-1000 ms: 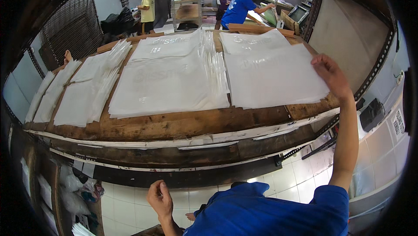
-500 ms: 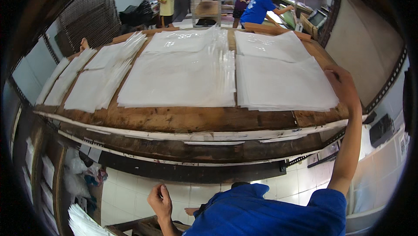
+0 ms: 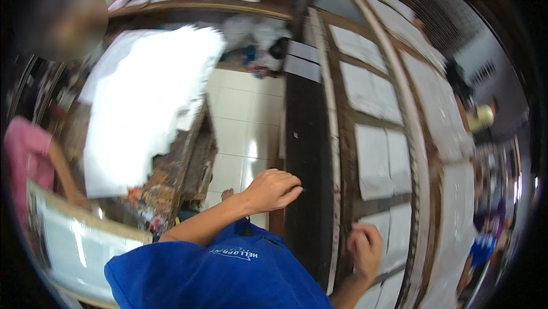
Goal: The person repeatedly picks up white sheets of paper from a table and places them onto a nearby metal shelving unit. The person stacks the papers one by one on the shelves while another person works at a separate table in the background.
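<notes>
My left hand (image 3: 273, 189) is curled into a loose fist above the dark plank (image 3: 307, 143), with nothing visible in it. Close to the white sheets (image 3: 394, 232) on the shelf, my right hand (image 3: 365, 249) has its fingers curled in; I see nothing held. Slight blur softens its fingers, and I cannot tell whether it touches the sheets. More flat stacks of white sheets (image 3: 383, 158) lie in rows along this shelf. Above it, the upper board carries larger white stacks (image 3: 436, 101).
A stained worktable (image 3: 165, 186) at left bears a big bright pile of white sheets (image 3: 145, 109). Beside it are a person in a pink sleeve (image 3: 28, 146) and a wood-framed pale panel (image 3: 85, 252). Plastic bags (image 3: 251, 32) lie beyond the tiled floor (image 3: 242, 120). People stand far right.
My view has swung left from the sheet-covered table toward the worktable. My right hand has come away from the stack's right edge; my left hand remains curled, now over the dark plank.
</notes>
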Motion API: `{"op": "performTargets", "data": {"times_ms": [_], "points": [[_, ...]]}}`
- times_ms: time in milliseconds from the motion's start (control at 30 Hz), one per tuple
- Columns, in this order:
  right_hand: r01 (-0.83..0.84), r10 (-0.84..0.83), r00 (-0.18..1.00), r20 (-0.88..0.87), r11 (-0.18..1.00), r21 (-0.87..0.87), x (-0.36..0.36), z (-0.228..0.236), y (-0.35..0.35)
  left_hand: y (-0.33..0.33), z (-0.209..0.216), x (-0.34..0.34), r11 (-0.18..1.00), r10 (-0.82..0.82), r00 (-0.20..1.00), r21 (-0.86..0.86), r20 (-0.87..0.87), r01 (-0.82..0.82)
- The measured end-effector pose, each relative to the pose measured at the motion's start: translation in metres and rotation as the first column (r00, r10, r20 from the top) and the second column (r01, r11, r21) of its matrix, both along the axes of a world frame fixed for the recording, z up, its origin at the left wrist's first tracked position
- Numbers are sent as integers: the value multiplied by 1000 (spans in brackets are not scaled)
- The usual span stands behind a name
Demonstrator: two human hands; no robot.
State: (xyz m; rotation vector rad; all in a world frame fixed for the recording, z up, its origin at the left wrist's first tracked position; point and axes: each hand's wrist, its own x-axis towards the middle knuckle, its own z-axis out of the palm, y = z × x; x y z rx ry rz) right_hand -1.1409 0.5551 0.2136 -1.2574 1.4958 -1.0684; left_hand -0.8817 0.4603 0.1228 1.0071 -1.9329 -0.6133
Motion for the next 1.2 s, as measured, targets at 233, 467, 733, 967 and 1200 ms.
{"op": "performTargets", "data": {"times_ms": [233, 467, 733, 967, 1200], "points": [[-213, -23, 864, 503, 889, 406, 67, -204, -107, -7, -10, 97, 915, 404, 914, -20, 30, -403], [-378, 144, 899, 413, 731, 568, 93, -317, -139, -7, -16, 178, 740, 670, 738, 2, 86, -672], [-157, 169, 984, 50, 706, 691, 100, -342, -168, -9, -3, 261, 516, 852, 512, -9, 110, -857], [-216, 488, 854, -180, 647, 731, 63, -376, -175, -37, -14, 391, 180, 973, 162, -100, 167, -979], [-268, 527, 821, -217, 693, 669, 55, -407, -174, -91, -74, 544, -201, 832, -111, 110, 544, -973]]}}
